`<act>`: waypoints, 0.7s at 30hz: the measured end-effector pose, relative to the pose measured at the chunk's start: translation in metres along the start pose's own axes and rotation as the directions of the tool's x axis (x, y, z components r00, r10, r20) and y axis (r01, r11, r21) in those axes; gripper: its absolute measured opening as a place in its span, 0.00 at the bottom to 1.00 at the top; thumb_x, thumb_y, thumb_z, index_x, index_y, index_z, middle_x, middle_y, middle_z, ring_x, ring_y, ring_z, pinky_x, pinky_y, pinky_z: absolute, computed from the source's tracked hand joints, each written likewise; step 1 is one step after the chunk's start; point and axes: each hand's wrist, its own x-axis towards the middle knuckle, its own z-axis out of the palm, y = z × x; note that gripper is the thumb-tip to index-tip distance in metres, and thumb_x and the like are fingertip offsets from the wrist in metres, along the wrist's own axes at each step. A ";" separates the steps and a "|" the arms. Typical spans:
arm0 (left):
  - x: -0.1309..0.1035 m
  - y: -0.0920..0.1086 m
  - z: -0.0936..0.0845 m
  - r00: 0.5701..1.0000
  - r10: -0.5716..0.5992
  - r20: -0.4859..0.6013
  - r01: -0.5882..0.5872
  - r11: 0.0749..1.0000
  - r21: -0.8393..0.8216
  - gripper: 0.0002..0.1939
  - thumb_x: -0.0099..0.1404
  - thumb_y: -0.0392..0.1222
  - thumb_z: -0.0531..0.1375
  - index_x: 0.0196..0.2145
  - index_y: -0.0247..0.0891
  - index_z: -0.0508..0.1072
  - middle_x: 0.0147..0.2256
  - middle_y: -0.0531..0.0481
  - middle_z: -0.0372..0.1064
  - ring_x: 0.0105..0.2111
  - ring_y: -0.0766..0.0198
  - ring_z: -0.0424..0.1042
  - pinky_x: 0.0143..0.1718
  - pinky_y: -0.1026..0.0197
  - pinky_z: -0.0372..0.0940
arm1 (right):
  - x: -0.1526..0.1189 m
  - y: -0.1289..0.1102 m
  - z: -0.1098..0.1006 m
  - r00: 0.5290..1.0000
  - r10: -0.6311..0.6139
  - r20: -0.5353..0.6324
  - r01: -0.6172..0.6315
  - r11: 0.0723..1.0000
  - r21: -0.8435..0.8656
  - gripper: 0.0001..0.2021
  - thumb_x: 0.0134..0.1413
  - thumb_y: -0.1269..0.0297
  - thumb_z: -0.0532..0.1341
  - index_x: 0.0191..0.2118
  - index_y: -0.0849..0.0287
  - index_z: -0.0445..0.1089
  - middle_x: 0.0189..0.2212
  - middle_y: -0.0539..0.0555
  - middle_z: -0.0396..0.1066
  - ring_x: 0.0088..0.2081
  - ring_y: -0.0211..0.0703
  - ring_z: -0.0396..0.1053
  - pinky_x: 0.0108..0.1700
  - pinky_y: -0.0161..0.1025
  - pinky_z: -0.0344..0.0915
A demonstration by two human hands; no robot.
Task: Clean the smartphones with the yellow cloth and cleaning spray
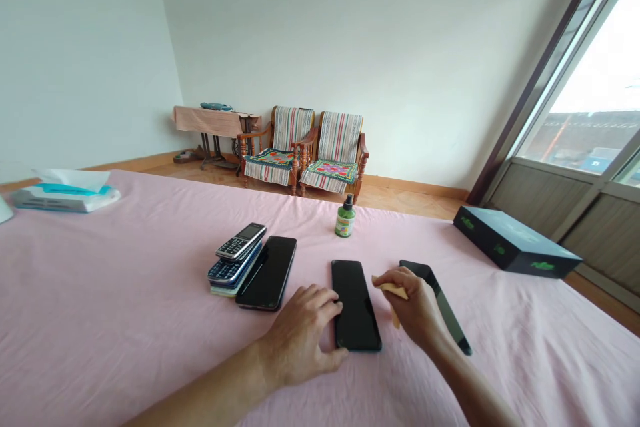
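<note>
A black smartphone (356, 307) lies flat on the pink cloth in front of me, its screen dark. My left hand (303, 337) steadies it, fingertips against its left edge and thumb by the lower left corner. To its right, my right hand (417, 303) is closed around a folded yellow wiping cloth (394, 290), held just off the phone's right side. Partly behind that hand and wrist lies another dark phone or small tablet (445, 307). Left of my left hand is a larger black smartphone (270, 273), beside a stack of keypad phones (243, 241).
A green spray bottle (345, 219) stands beyond the phones. A black box (515, 240) sits at the right, and a tissue pack (67, 193) at the far left. Pink fabric (125, 280) covers the table. Two wooden chairs (333, 153) stand by the wall.
</note>
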 end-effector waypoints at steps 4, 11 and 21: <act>-0.001 -0.004 0.001 1.000 -0.012 -0.020 0.012 1.000 -0.003 0.29 0.48 0.46 0.70 0.48 0.37 0.72 0.48 0.43 0.68 0.47 0.50 0.65 0.51 0.50 0.59 | 0.020 0.002 0.010 0.999 0.032 0.032 -0.031 0.999 -0.043 0.11 0.44 0.73 0.56 0.29 0.58 0.76 0.31 0.53 0.74 0.35 0.43 0.72 0.38 0.38 0.64; -0.002 -0.005 0.004 1.000 -0.024 -0.020 0.024 0.999 -0.033 0.28 0.48 0.48 0.71 0.46 0.36 0.73 0.47 0.44 0.69 0.46 0.51 0.66 0.50 0.50 0.61 | 0.022 0.001 0.026 0.997 0.035 0.075 -0.031 0.998 -0.061 0.13 0.41 0.76 0.55 0.26 0.58 0.77 0.28 0.53 0.74 0.31 0.42 0.71 0.35 0.36 0.63; -0.005 0.001 0.008 0.999 -0.037 -0.027 0.034 0.992 -0.124 0.27 0.50 0.39 0.69 0.49 0.35 0.70 0.47 0.44 0.66 0.47 0.54 0.65 0.50 0.53 0.63 | -0.013 -0.022 0.003 0.954 0.130 0.270 -0.163 0.981 0.105 0.14 0.37 0.75 0.53 0.23 0.58 0.76 0.23 0.50 0.73 0.25 0.38 0.67 0.27 0.32 0.59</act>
